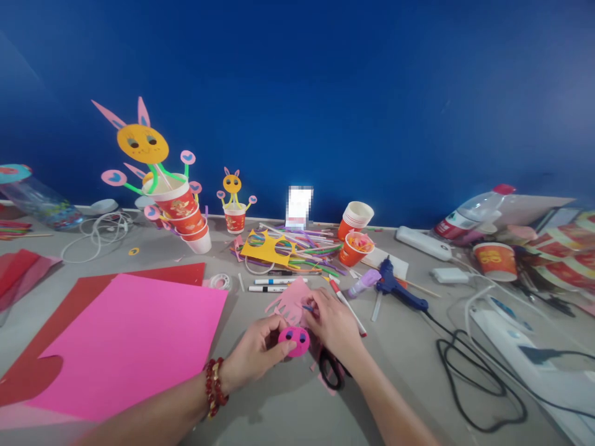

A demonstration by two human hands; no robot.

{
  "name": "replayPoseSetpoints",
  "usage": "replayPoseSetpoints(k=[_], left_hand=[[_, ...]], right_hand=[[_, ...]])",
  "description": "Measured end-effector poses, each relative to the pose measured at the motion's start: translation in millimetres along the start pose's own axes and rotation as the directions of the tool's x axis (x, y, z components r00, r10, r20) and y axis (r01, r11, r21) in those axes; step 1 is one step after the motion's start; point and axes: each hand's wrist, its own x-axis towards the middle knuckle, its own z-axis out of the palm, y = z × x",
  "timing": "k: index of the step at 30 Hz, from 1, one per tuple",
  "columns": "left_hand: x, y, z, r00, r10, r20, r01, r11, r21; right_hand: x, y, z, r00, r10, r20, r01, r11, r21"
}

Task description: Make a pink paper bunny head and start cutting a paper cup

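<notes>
My left hand [260, 347], with a beaded bracelet at the wrist, pinches a round magenta paper face [300, 348] that has two dark eyes. Just right of it, my right hand [331, 322] has its fingers closed on a small dark blue piece [307, 308], too small to identify. Behind both hands lies a cut light pink paper scrap [287, 301]. Black-handled scissors [331, 370] rest partly under my right hand and wrist.
Magenta paper [139, 341] covers the left side. Markers [269, 288], pipe cleaners [316, 244] and yellow paper [267, 249] lie ahead. Stacked cups [179, 207] stand back left. At right are a glue gun [395, 288], its black cord and a power strip [525, 359].
</notes>
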Motion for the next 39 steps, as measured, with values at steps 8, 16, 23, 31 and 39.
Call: replayPoseSetpoints(k=[8, 16, 23, 31, 39], left_hand=[[-0.8, 1.9, 0.5, 1.0, 0.015, 0.009, -0.014, 0.999, -0.039], [-0.1, -3.8, -0.2, 1.0, 0.022, -0.011, -0.022, 0.999, -0.028], [1.0, -0.8, 0.9, 0.999, -0.031, -0.013, 0.03, 0.993, -0.118], [2.3, -1.0, 1.2, 0.997, -0.068, -0.036, 0.06, 0.981, -0.184], [4.4, -0.8, 2.0, 0.994, -0.09, -0.067, 0.076, 0.979, -0.187]], right_hand=[[3.0, 7.3, 5.0, 1.0, 0.012, -0.011, -0.011, 0.995, 0.101], [6.3, 19.4, 2.1, 0.994, 0.088, 0.058, -0.105, 0.85, 0.517], [6.3, 18.3, -0.6, 0.988, 0.152, 0.01, -0.127, 0.78, 0.613], [-1.7, -0.3, -2.4, 0.954, 0.253, 0.161, -0.252, 0.382, 0.889], [-9.2, -18.1, -6.7, 0.908, 0.232, 0.349, -0.386, 0.134, 0.913]])
